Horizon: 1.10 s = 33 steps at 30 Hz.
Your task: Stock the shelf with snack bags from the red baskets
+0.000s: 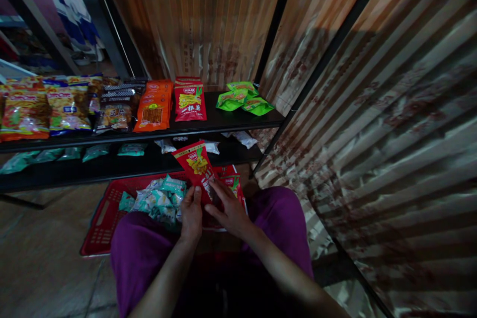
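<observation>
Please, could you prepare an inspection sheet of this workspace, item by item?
Surface: black shelf, packets on both levels; floor below.
Things handled: held red packet; more red packets at the right end of the red basket.
Clutter: turquoise-and-white packets in the basket; orange packets and green packets on the upper level.
Hands: left hand grips the held packet's lower left edge; right hand touches its lower right part, grip unclear.
Cables: nothing seen.
Surroundings: pleated curtain behind and at right.

From here I see a red-and-yellow packet, red basket, black shelf, purple trousers and brown-patterned beige curtain.
</observation>
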Each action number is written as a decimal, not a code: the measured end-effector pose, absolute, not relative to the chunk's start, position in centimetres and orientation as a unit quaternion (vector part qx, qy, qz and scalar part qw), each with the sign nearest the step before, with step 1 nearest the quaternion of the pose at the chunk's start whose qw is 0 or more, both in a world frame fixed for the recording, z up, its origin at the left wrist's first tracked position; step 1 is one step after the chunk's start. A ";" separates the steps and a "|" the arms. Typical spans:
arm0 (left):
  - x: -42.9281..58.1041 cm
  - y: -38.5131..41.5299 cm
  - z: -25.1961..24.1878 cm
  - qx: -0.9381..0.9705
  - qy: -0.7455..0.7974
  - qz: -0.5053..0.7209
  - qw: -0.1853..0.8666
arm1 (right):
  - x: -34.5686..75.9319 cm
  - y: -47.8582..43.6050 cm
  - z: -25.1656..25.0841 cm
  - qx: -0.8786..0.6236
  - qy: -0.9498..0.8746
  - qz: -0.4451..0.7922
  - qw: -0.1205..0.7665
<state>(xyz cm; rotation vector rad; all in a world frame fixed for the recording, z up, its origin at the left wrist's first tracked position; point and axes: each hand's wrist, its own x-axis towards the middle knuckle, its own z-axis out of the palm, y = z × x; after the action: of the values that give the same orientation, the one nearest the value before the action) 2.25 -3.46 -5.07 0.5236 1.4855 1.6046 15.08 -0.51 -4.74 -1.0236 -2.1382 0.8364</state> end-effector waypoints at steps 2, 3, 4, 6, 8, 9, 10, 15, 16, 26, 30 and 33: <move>2.5 -3.6 -5.3 0.224 0.603 0.623 0.444 | 15.1 -0.8 -5.1 -0.379 -0.795 0.373 0.294; 2.7 -3.8 -5.3 0.232 0.600 0.612 0.460 | 15.2 -0.8 -5.4 -0.377 -0.783 0.400 0.290; 2.9 -3.9 -5.1 0.241 0.593 0.601 0.478 | 15.4 -0.7 -5.6 -0.378 -0.770 0.424 0.290; 3.2 -4.2 -4.6 0.266 0.580 0.584 0.502 | 15.8 -0.5 -6.1 -0.379 -0.742 0.463 0.303; 3.4 -4.5 -4.1 0.298 0.574 0.571 0.505 | 16.1 -0.2 -6.7 -0.385 -0.702 0.496 0.336; 3.4 -4.6 -4.0 0.309 0.571 0.568 0.506 | 16.3 0.0 -7.1 -0.390 -0.672 0.518 0.358; 3.4 -4.6 -3.9 0.313 0.566 0.568 0.509 | 16.4 0.2 -7.4 -0.395 -0.635 0.545 0.380; 1.6 -4.2 -4.5 0.254 0.597 0.625 0.434 | 16.7 0.7 -8.0 -0.383 -0.385 0.709 0.451; 1.0 -4.0 -4.6 0.241 0.616 0.634 0.400 | 16.7 0.8 -7.8 -0.376 -0.345 0.730 0.455; -1.1 -1.8 -3.6 0.085 0.415 0.578 0.697 | 17.3 1.4 -6.7 -0.361 -0.274 0.790 0.412; -1.2 -0.7 -3.1 0.023 0.400 0.597 0.695 | 17.6 0.8 -6.1 -0.348 -0.282 0.817 0.362; -1.7 -0.2 -3.3 0.008 0.419 0.618 0.665 | 18.1 0.5 -5.7 -0.354 -0.280 0.829 0.331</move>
<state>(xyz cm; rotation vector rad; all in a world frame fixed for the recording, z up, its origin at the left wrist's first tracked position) -1.72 -0.16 -3.25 0.0180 0.9472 1.3952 18.08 0.51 -5.67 -0.9251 -0.7332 2.1662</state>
